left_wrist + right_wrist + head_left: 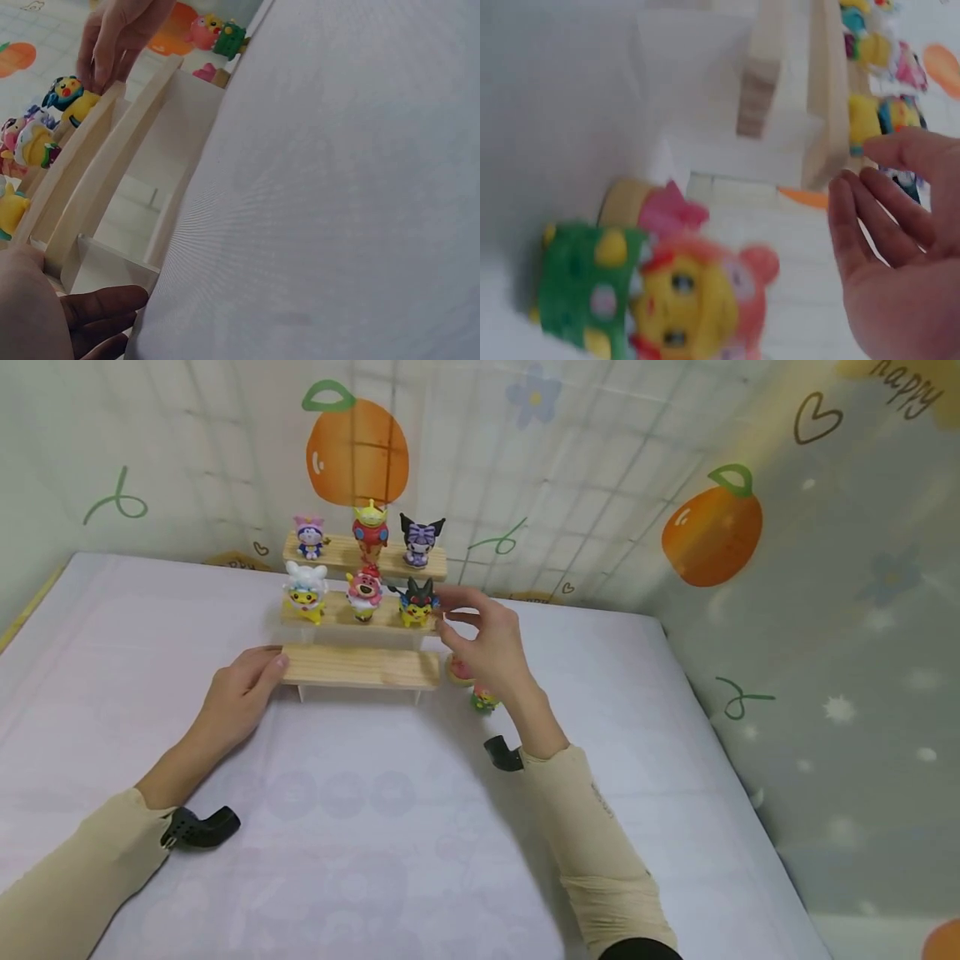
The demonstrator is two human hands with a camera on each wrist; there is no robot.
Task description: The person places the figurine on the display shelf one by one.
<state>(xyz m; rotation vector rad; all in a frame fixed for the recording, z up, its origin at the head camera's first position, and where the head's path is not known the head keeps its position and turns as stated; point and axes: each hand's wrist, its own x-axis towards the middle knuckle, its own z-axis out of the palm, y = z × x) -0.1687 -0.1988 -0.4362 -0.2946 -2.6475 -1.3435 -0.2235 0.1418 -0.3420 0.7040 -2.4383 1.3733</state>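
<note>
A three-tier wooden display shelf [360,666] stands on the table; its lowest plank is bare. My left hand [242,689] holds that plank's left end, thumb at the edge, with its lower fingers [105,304] extended beneath. My right hand [487,639] is at the middle tier's right end, beside a yellow figurine with a black pointed-ear hood [417,603]. Thumb and fingers are apart, the fingertips close to the figurine; contact is unclear. A pink bear figurine [364,593] and a white-hooded yellow figurine [305,595] share that tier.
The top tier bears a purple-and-white figurine [309,537], a green-headed one [371,531] and a black-eared one [422,541]. Right of the shelf are a green-and-pink figurine [592,289] and a pink figurine on a tan base [667,214]. A printed curtain [585,485] hangs behind.
</note>
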